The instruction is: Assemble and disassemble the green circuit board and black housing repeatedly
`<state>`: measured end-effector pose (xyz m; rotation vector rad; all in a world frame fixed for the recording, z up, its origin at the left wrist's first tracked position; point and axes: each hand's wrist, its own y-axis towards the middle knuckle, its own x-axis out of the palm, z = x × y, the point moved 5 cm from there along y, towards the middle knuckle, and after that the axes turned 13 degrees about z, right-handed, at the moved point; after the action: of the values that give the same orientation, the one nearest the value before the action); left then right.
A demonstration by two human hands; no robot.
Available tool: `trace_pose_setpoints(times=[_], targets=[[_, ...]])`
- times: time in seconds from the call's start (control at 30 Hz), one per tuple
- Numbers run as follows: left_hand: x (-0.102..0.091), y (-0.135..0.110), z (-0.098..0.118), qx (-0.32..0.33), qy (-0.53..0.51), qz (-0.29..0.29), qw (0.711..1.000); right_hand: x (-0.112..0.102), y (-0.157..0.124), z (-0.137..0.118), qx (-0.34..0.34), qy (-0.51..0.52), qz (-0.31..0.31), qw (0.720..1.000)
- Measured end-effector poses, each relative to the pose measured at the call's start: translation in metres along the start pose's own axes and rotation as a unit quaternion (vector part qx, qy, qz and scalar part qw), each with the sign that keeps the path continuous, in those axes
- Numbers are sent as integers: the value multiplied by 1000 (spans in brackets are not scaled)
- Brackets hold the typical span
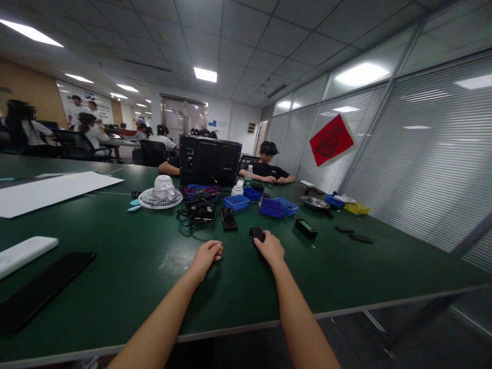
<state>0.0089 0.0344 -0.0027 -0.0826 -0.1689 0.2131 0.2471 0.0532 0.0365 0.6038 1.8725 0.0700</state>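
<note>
My right hand (272,249) has its fingers around a small black box-shaped object (257,234) on the green table (142,287); its exact kind does not show. My left hand (209,254) rests at the table to the left of it, fingers curled in, with nothing visible in them. Just beyond my left hand stands a small black device on a flat base (228,219). A black box with a green top (306,228) lies to the right of my right hand.
Behind are a tangle of black cables (186,215), a white fan (161,195), blue bins (236,202), a metal bowl (315,203) and a black monitor-like panel (210,161). A person (269,166) sits across the table. At left lie a black slab (46,289) and a white bar (28,253).
</note>
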Motion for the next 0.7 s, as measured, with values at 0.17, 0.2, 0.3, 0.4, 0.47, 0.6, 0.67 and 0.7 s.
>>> trace_pose_setpoints(times=[0.17,0.2,0.3,0.4,0.47,0.6,0.67,0.7], targets=[[-1,-1,1,2,4,-3,1000,-7,9,18,74,22,-23,997],[-1,-1,1,3,4,-3,1000,-8,11,22,87,26,-25,996],[-1,-2,1,7,7,-4,1000,-11,15,33,109,26,-32,993],[0,-1,1,4,9,-5,1000,-11,17,39,118,17,-27,993],[0,-1,1,3,8,-5,1000,-12,18,41,120,16,-15,993],[0,-1,1,0,6,-7,1000,-10,17,41,119,6,-13,993],[0,-2,2,0,7,-6,1000,-9,15,41,116,-14,-13,993],[0,-3,2,0,8,-5,1000,-9,15,40,115,-25,-12,993]])
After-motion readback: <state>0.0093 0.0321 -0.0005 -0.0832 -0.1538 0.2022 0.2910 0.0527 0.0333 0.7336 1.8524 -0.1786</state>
